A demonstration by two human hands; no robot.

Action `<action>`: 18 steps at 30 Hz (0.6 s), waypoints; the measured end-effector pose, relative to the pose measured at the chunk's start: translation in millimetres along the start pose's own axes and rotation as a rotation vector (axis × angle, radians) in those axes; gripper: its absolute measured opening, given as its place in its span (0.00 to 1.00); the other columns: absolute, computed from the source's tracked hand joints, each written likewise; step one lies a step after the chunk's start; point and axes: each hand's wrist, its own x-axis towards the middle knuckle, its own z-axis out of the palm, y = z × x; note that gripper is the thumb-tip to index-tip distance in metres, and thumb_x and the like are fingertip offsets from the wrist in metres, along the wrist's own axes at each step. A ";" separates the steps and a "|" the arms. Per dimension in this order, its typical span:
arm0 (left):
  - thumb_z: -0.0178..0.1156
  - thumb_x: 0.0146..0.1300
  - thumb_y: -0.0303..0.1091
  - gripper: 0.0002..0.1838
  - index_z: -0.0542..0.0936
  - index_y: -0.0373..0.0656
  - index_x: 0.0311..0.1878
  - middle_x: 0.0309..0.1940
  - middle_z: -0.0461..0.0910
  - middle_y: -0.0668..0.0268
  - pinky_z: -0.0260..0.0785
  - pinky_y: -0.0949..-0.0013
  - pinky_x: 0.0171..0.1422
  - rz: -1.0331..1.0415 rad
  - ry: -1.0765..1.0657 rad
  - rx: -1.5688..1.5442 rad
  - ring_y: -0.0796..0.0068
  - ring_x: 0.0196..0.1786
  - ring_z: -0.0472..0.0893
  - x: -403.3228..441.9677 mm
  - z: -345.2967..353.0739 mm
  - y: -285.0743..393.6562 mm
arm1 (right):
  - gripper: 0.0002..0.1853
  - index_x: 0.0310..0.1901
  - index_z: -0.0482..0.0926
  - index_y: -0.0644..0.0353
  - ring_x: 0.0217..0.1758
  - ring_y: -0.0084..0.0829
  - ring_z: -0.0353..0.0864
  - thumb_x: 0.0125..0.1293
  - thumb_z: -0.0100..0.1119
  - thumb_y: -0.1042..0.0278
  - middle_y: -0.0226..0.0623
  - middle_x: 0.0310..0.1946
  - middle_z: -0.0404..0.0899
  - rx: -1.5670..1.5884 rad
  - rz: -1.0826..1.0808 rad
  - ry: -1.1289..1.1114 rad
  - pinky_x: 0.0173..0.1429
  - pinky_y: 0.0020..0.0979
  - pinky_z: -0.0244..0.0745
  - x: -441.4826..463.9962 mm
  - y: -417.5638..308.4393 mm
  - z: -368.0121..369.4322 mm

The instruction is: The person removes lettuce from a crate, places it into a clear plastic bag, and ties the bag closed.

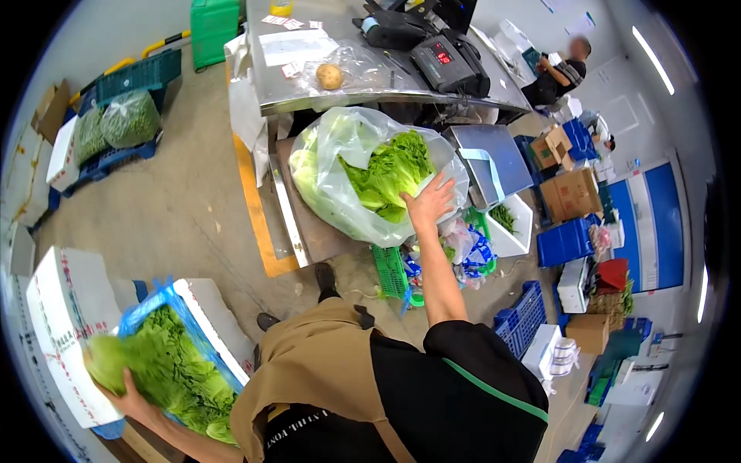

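Here, lettuce (116, 363) in left hand (133, 395), leaves (391, 174) beside right hand (432, 204)

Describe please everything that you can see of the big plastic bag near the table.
The plastic bag is clear, thin and wrinkled, bulging roundly, with its mouth open upward. Leafy green lettuce shows in the opening, and paler greens show through the film at the left. It rests on a brown platform, just in front of the metal table. The person's right hand, fingers spread, is at its right edge; its underside is hidden.
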 end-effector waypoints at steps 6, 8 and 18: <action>0.69 0.49 0.23 0.43 0.63 0.46 0.70 0.64 0.69 0.56 0.65 0.59 0.68 0.812 -0.712 -0.076 0.58 0.63 0.71 -85.1 239.1 236.6 | 0.29 0.56 0.72 0.68 0.44 0.45 0.80 0.53 0.64 0.63 0.45 0.39 0.82 0.552 0.022 -0.069 0.53 0.45 0.72 0.6 119.7 84.0; 0.67 0.43 0.21 0.44 0.67 0.50 0.68 0.61 0.71 0.52 0.66 0.55 0.65 1.325 -0.826 0.041 0.50 0.62 0.72 -139.6 318.1 288.4 | 0.22 0.52 0.74 0.69 0.41 0.39 0.80 0.56 0.61 0.70 0.43 0.38 0.82 0.858 0.086 0.028 0.50 0.38 0.74 -12.0 126.7 46.2; 0.62 0.55 0.35 0.28 0.72 0.48 0.62 0.49 0.81 0.60 0.71 0.46 0.53 1.919 -1.984 0.903 0.57 0.53 0.80 -442.5 537.6 207.2 | 0.15 0.49 0.72 0.65 0.49 0.28 0.78 0.59 0.57 0.82 0.40 0.46 0.78 1.945 0.496 0.012 0.60 0.34 0.70 -19.4 164.3 -9.5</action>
